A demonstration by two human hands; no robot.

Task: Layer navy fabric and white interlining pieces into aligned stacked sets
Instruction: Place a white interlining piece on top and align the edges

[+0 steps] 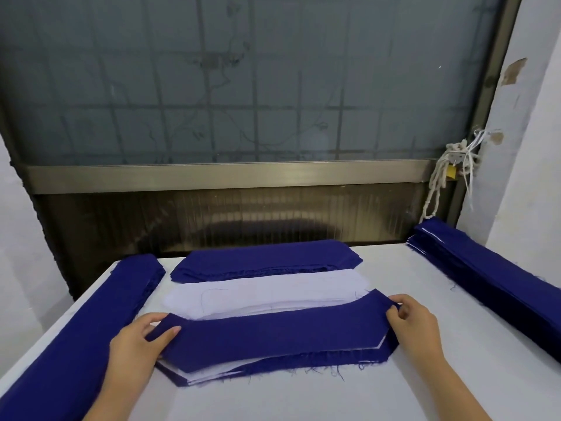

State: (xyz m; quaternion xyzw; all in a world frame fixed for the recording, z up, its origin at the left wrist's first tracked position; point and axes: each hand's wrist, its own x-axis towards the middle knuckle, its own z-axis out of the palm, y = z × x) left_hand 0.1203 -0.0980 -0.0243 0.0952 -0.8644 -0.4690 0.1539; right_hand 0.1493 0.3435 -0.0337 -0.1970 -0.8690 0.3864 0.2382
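Note:
A long navy fabric piece (273, 334) with angled ends lies across the top of a layered stack (209, 373) of navy and white pieces at the table's near middle. My left hand (136, 341) pinches its left end, thumb on top. Its right end is pinched by my right hand (414, 322). The piece sits slightly askew, so white interlining shows at the stack's lower left and right corner. Behind it lies a pile of white interlining pieces (261, 291), and behind that a pile of navy pieces (267, 259).
A tall navy stack (76, 335) runs along the white table's (303, 399) left edge, and another navy stack (485, 268) along the right edge. A window frame (224, 174) and white walls stand behind. Cords (443, 177) hang at the right.

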